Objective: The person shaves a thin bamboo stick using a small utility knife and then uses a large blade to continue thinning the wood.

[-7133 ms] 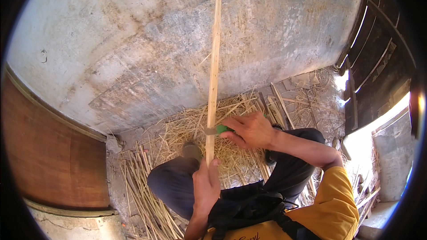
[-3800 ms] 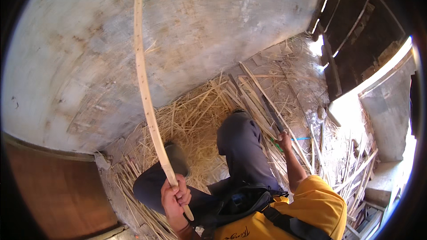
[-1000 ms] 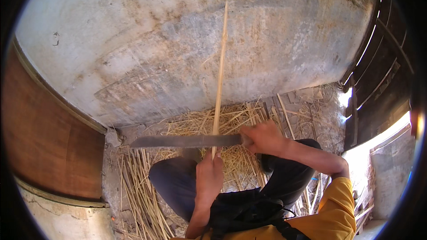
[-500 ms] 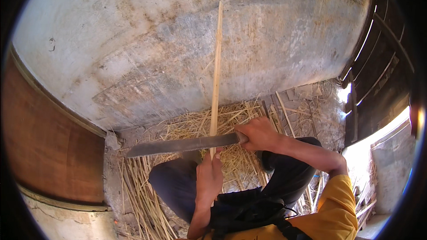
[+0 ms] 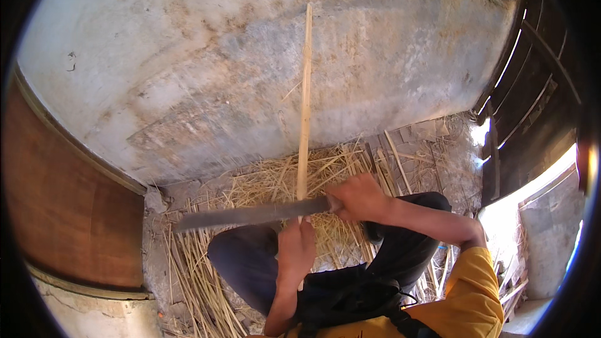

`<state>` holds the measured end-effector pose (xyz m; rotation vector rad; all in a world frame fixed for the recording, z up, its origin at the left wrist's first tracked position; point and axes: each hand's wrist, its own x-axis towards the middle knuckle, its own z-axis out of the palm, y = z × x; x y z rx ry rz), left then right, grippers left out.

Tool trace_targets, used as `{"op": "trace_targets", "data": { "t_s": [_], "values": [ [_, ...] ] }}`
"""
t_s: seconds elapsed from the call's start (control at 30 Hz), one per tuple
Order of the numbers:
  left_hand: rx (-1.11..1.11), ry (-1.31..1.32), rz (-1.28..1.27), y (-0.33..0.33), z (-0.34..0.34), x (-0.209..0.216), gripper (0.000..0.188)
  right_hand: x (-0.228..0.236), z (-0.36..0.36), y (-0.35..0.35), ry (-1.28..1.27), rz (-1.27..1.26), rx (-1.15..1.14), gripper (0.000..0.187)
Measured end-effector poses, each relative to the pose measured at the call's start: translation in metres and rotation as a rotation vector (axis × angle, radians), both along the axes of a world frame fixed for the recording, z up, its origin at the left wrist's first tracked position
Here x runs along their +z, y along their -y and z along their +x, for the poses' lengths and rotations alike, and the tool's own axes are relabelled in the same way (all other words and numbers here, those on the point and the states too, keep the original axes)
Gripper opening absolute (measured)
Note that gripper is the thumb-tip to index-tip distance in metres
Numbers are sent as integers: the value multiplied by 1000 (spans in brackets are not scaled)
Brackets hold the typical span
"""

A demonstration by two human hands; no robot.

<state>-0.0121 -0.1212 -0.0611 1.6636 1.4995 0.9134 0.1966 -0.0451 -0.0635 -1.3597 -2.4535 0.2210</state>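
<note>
A long pale strip, likely bamboo or wood (image 5: pixel 305 106), points away from me toward the wall, with a thin splinter standing off its left side. My left hand (image 5: pixel 297 247) is closed around its near end, between my knees. In my right hand (image 5: pixel 360 198) is the handle of a machete (image 5: pixel 250 215). The long dark blade lies crosswise over the strip, just beyond my left fingers, its tip to the left and slightly blurred. Whether the edge bites into the strip cannot be made out.
Pale shavings (image 5: pixel 269 178) cover the floor beyond my knees. A bundle of thin strips (image 5: pixel 203 281) lies at my left, with more strips (image 5: pixel 397 159) at the right. Ahead rises a stained plaster wall (image 5: pixel 219 81). A brown wooden panel (image 5: pixel 75 200) stands left; dark boards (image 5: pixel 532 100) stand right.
The machete and my right hand have come slightly nearer to me, the blade sliding down the strip toward my left hand. My left hand has barely moved.
</note>
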Motion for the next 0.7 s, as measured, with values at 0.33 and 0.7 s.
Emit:
{"op": "trace_targets", "data": {
  "t_s": [0.33, 0.7],
  "values": [
    [10, -23, 40, -1, 3, 2, 24, 14, 0, -2, 36, -32, 32, 24],
    [-14, 100, 40, -1, 4, 1, 25, 20, 6, -24, -19, 20, 13, 23]
  ]
}}
